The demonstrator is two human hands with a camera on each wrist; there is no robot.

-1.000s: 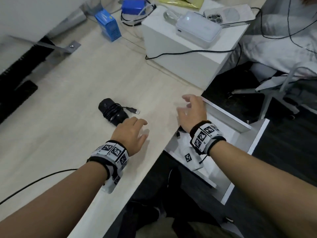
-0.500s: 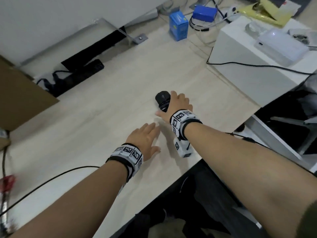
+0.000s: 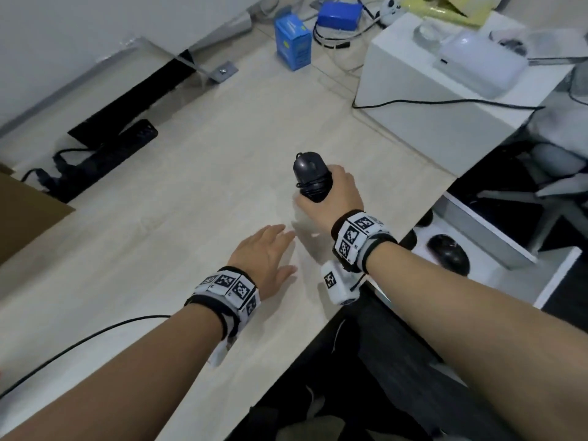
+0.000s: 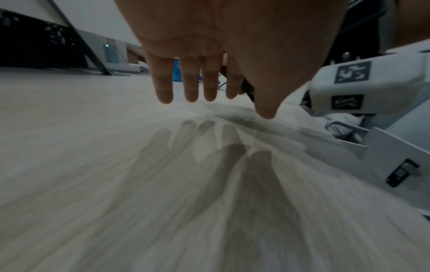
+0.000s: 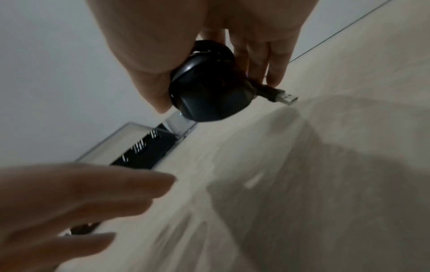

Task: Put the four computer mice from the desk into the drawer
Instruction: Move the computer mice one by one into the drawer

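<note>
A black wired mouse with its cable wound round the body is lifted off the pale wood desk. My right hand grips it, thumb on one side and fingers on the other; in the right wrist view the mouse hangs above the desk with its USB plug sticking out. My left hand hovers flat just above the desk near the front edge, fingers straight and empty. The white drawer stands pulled out at the right, with a black mouse lying in it.
A white cabinet with a white device on top stands at the back right, a black cable running across it. Two blue boxes sit at the back. A black power strip lies at the left, cardboard beside it. An office chair base is beyond the drawer.
My right hand came from the drawer across to the mouse, closed round it and has lifted it off the desk. The left hand drew back from the mouse towards the desk's front edge.
</note>
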